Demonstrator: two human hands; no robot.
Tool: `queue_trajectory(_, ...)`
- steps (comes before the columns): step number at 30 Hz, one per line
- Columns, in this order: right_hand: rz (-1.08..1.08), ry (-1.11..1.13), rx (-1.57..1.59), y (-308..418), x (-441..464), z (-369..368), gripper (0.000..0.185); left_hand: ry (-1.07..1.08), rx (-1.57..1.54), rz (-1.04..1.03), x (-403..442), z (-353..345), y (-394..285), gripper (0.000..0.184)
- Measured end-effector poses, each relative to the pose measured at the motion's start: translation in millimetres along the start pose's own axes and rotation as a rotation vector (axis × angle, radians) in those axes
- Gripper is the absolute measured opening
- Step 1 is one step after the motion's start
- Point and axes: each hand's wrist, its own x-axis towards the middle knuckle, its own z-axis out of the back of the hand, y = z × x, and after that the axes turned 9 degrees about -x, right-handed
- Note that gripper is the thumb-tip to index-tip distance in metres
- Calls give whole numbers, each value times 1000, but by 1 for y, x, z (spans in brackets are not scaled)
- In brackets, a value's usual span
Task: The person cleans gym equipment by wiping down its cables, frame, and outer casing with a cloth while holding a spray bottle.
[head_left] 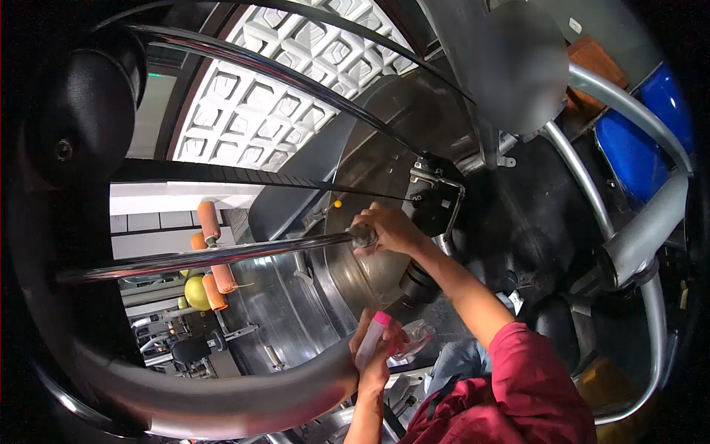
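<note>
My right hand (381,228) closes around a greyish cloth (362,236), which is wrapped about a chrome rod (222,255) of a gym machine. Its fingers curl over the rod, and part of the cloth is hidden beneath them. Lower down, my left hand (379,351) grips a clear plastic spray bottle with pink parts (381,318). Its fingers partly cover the bottle. That hand is close to the end of a thick, dark curved machine tube (259,399); I cannot tell whether they touch.
Another chrome rod (296,78) and a black belt (259,177) run across the machine. A large black pulley housing (92,103) is at the left. Grey frame tubes (580,174) and a blue panel (643,140) stand at the right. Orange foam rollers (209,220) appear farther off.
</note>
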Motion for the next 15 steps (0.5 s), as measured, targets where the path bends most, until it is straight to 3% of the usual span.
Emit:
queue_trajectory(3,-96,148,-106,-42,-34,-12,42,-41,-7,33,1,-1,1,44)
queue_trajectory(5,-352,339,-156,-69,-55,-26,38,-35,44,77,0,2,1,47)
queue_trajectory(8,-244,430,-304,-64,-43,-27,44,-35,3,1,2,0,2,46)
queue_trajectory(12,-200,410,-279,-34,-13,-15,39,-90,65,83,0,-9,-7,46)
queue_trajectory(15,-98,347,-143,-5,8,1,32,-35,1,31,0,-9,-6,44)
